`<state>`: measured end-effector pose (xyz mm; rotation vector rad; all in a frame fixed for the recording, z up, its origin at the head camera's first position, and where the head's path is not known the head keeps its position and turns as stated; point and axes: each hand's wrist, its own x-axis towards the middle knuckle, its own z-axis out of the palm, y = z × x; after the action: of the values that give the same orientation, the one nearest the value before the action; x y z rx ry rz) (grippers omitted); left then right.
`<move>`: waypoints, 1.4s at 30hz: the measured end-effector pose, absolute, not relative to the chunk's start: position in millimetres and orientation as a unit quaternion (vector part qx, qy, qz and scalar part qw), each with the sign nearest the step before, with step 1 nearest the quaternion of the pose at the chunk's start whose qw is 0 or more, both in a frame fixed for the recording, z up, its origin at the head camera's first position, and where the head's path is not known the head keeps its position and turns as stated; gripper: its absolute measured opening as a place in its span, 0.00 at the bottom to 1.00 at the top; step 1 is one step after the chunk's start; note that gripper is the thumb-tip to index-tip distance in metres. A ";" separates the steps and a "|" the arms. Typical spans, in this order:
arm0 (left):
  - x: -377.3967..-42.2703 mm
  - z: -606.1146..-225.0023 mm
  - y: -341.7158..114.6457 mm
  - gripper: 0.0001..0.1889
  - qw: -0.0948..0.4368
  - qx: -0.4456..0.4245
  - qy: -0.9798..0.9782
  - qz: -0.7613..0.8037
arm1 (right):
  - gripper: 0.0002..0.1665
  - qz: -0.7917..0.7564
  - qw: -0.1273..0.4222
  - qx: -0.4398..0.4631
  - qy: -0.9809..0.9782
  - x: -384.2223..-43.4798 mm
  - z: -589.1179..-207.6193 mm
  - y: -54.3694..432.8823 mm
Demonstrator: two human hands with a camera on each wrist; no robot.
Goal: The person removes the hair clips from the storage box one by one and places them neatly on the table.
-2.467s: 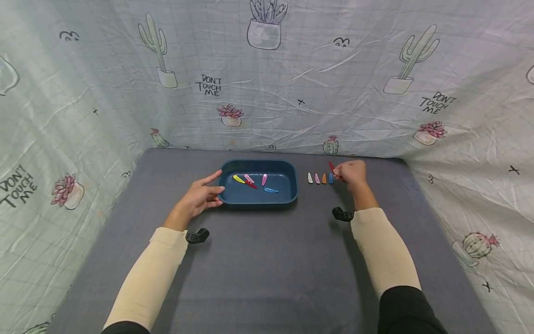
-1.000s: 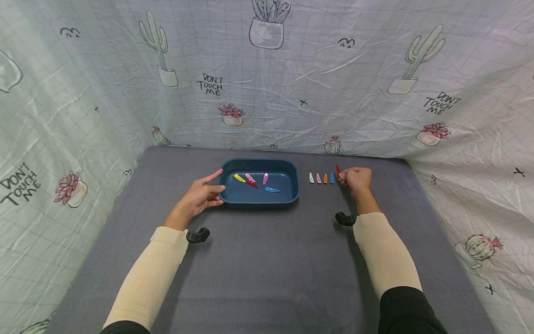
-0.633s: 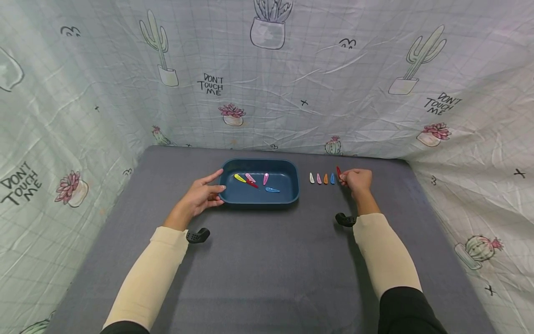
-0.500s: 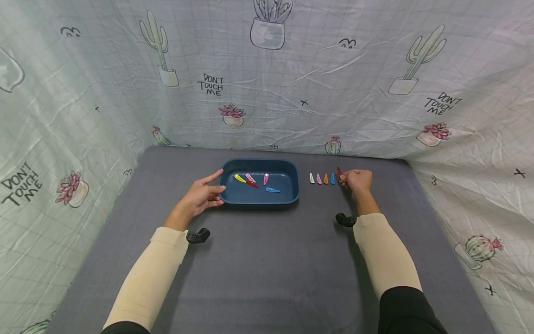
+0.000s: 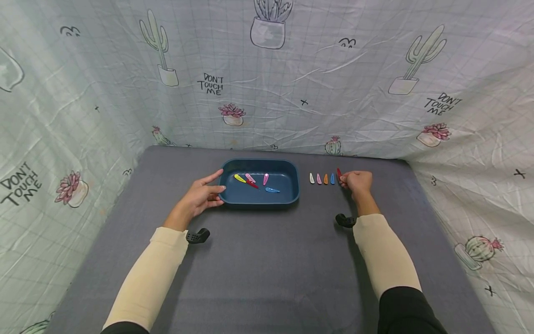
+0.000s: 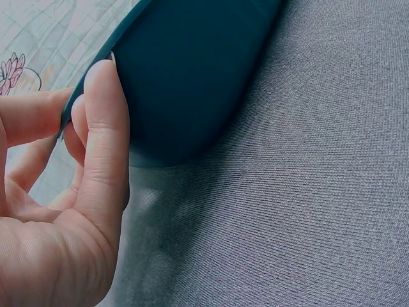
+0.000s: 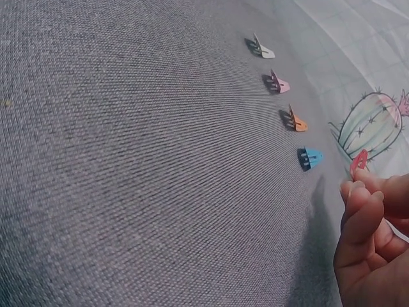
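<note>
My right hand [image 5: 358, 182] pinches a red snap hair clip [image 7: 359, 160] between thumb and fingertips. It is at the right end of a row of clips on the cloth: white [image 5: 311, 178], pink [image 5: 319, 178], orange [image 5: 326, 178] and blue [image 5: 332, 178]. In the right wrist view the red clip points upward from the fingertips; whether it touches the cloth I cannot tell. My left hand [image 5: 199, 197] grips the left end of a dark blue tray [image 5: 260, 203], its rim between thumb and fingers in the left wrist view.
Inside the tray lie a yellow clip [image 5: 239, 178], a red clip [image 5: 252, 184], two pink clips [image 5: 265, 179] and a blue clip [image 5: 272, 190]. Grey cloth [image 5: 267, 260] covers the table. A cactus-print curtain [image 5: 187, 120] hangs behind and along both sides.
My right hand has moved slightly right and down with the red clip, from over the blue clip to the row's right end. It then barely moves. The left hand has stayed on the tray.
</note>
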<state>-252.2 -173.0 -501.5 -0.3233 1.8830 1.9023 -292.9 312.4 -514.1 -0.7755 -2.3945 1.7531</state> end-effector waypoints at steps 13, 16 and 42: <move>-250.6 -500.7 -172.9 0.37 0.223 -0.120 0.682 0.686 | 0.12 0.571 0.026 -0.266 -0.776 -293.8 -521.2 315.9; -250.6 -500.2 -172.9 0.37 0.224 -0.123 0.683 0.685 | 0.12 0.568 0.024 -0.267 -0.778 -293.9 -522.3 317.3; -253.0 -496.7 -173.8 0.37 0.227 -0.118 0.678 0.689 | 0.13 0.578 0.023 -0.267 -0.771 -290.2 -520.2 317.6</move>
<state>-253.0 -173.8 -496.7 -0.3261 1.8678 1.8978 -290.2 317.6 -520.2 -0.8264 -2.3861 1.7910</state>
